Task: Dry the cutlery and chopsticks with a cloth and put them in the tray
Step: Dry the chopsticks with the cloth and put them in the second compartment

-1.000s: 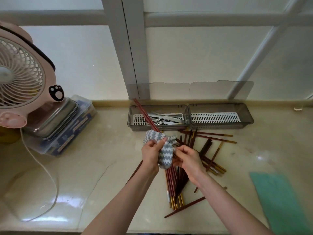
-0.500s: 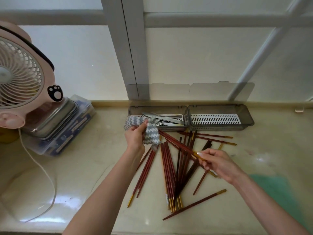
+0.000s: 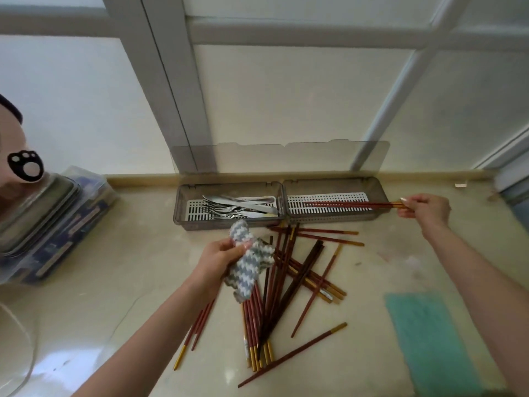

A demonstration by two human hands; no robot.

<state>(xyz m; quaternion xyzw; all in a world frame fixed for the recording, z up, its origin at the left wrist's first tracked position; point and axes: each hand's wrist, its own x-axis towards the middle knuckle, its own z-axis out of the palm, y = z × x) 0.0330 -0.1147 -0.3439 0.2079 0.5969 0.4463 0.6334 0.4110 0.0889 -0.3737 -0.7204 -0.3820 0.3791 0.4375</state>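
A grey two-compartment tray (image 3: pixel 183 222) stands at the back of the counter. Its left compartment holds metal cutlery (image 3: pixel 240 206). My right hand (image 3: pixel 426 209) pinches the gold ends of red chopsticks (image 3: pixel 347 204), which lie lengthwise over the right compartment's slotted floor. My left hand (image 3: pixel 217 260) grips a bunched grey-and-white zigzag cloth (image 3: pixel 247 267) above a loose pile of several red and dark chopsticks (image 3: pixel 283 285) spread on the counter in front of the tray.
The tray's clear lid (image 3: pixel 286 159) stands upright against the window. At the left are stacked metal and plastic boxes (image 3: pixel 48 222), a pink fan (image 3: pixel 17 164) and a white cable (image 3: pixel 28 348). A teal cloth (image 3: pixel 432 336) lies at the front right.
My right hand has carried the chopsticks from the pile up and right into the tray's right compartment. My left hand with the cloth has dropped back from the tray toward the pile.
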